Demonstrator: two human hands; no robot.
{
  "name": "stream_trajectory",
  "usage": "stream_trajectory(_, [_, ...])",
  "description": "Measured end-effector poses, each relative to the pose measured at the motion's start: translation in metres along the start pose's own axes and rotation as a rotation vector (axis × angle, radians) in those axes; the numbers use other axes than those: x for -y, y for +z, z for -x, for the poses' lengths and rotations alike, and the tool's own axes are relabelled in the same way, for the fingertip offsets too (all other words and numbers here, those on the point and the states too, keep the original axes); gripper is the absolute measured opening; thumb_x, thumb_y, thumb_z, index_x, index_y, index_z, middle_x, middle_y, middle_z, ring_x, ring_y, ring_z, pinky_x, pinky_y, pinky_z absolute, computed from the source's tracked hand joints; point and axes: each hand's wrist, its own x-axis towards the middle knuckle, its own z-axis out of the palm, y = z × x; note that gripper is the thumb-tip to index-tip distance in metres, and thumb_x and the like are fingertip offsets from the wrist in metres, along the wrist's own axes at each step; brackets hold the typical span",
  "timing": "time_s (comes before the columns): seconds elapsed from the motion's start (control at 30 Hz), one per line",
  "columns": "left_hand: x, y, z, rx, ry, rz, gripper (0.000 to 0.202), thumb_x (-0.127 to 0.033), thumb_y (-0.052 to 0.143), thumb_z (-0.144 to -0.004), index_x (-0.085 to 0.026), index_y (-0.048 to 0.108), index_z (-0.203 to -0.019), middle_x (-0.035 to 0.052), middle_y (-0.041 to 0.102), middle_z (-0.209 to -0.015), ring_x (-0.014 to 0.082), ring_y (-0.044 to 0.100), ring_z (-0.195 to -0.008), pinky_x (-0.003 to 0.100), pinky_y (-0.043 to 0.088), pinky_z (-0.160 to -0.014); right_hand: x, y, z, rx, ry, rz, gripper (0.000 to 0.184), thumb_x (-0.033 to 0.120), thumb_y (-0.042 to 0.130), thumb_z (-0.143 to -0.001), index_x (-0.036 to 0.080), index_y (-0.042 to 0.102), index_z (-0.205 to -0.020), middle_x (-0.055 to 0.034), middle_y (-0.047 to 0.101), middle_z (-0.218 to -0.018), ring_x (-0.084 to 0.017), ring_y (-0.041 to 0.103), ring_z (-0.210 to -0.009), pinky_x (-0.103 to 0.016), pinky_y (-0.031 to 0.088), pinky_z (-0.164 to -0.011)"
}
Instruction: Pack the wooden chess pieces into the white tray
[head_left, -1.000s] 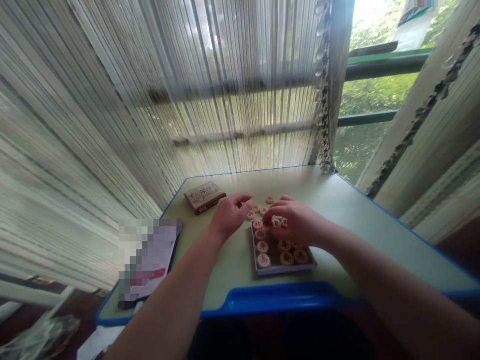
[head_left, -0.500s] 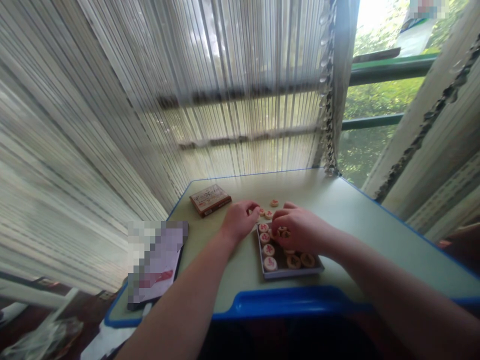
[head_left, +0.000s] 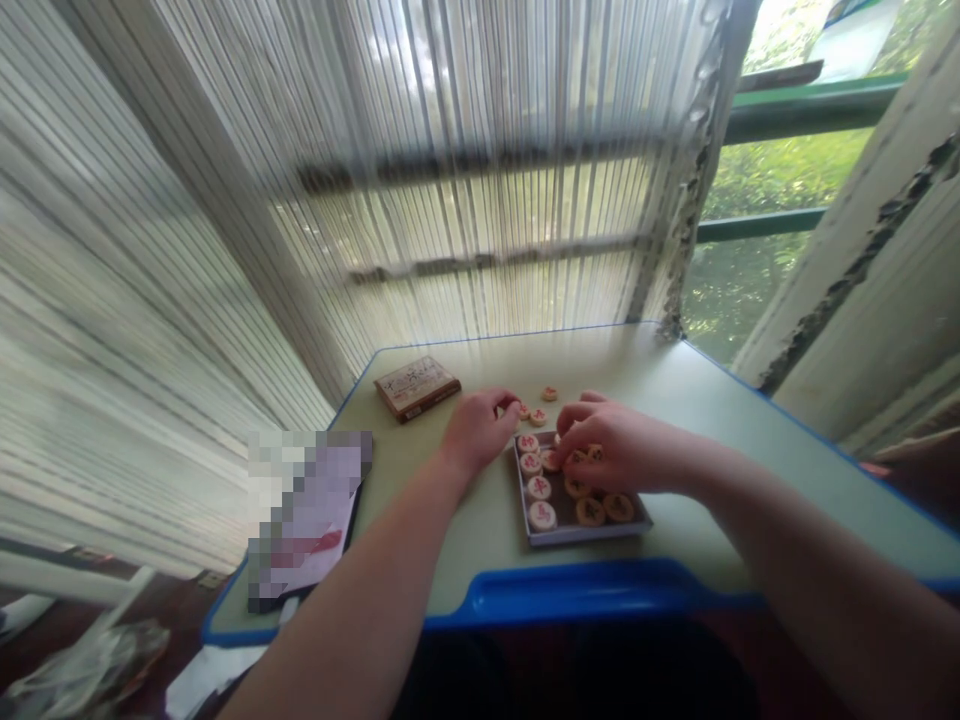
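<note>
A shallow grey tray [head_left: 581,531] lies near the front of the table and holds several round wooden game pieces [head_left: 541,515] marked in red or black. My right hand [head_left: 619,445] hovers over the far half of the tray, fingers curled onto two pieces. My left hand [head_left: 480,428] rests just left of the tray's far corner, fingers bent and closed, their tips beside a loose piece; what they pinch is hidden. A few loose pieces [head_left: 549,393] lie on the table beyond the tray.
The pale green table [head_left: 705,400] has a blue rim. A small brown box lid [head_left: 416,386] lies at the back left. A dark-edged flat object [head_left: 307,520] sits at the left edge. String curtains hang behind and left; a window frame stands right.
My right hand has come down and back over the tray with pieces in its fingers. My left hand has closed its fingers by the loose pieces. Fewer loose pieces lie beyond the tray.
</note>
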Motion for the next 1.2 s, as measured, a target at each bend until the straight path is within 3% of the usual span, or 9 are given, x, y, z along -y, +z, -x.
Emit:
stream_trajectory(0.37, [0.000, 0.000, 0.000, 0.009, 0.018, -0.008, 0.023, -0.027, 0.049, -0.078, -0.017, 0.070, -0.082, 0.0031, 0.070, -0.076, 0.0133, 0.060, -0.065, 0.023, 0.044, -0.063, 0.000, -0.005, 0.005, 0.116, -0.029, -0.039, 0.020, 0.013, 0.056, -0.070, 0.025, 0.072, -0.073, -0.0039, 0.059, -0.088, -0.018, 0.049, -0.086, -0.033, 0.039, -0.084])
stream_trajectory(0.6, [0.001, 0.000, -0.001, 0.008, 0.035, -0.010, 0.024, -0.028, 0.048, -0.079, -0.017, 0.070, -0.082, 0.0030, 0.070, -0.077, 0.0138, 0.061, -0.069, 0.023, 0.044, -0.065, 0.001, -0.001, -0.001, -0.009, -0.040, 0.017, 0.022, 0.016, 0.054, -0.074, 0.024, 0.073, -0.080, -0.0060, 0.059, -0.088, -0.018, 0.048, -0.084, -0.036, 0.038, -0.084])
stream_trajectory(1.0, [0.000, 0.001, -0.001, 0.006, 0.039, -0.031, 0.024, -0.028, 0.049, -0.078, -0.017, 0.070, -0.081, 0.0033, 0.070, -0.075, 0.0139, 0.060, -0.066, 0.023, 0.044, -0.064, 0.001, 0.004, -0.004, -0.019, -0.079, 0.125, 0.022, 0.013, 0.056, -0.071, 0.025, 0.074, -0.078, -0.0057, 0.058, -0.083, -0.019, 0.047, -0.079, -0.034, 0.040, -0.078])
stream_trajectory(1.2, [0.000, 0.002, -0.002, 0.011, 0.050, -0.027, 0.025, -0.029, 0.048, -0.078, -0.017, 0.070, -0.081, 0.0033, 0.070, -0.075, 0.0140, 0.060, -0.066, 0.023, 0.043, -0.062, -0.005, 0.013, -0.011, -0.125, -0.006, 0.151, 0.012, 0.024, 0.060, -0.073, 0.021, 0.071, -0.075, -0.0067, 0.058, -0.081, -0.022, 0.049, -0.090, -0.032, 0.040, -0.078])
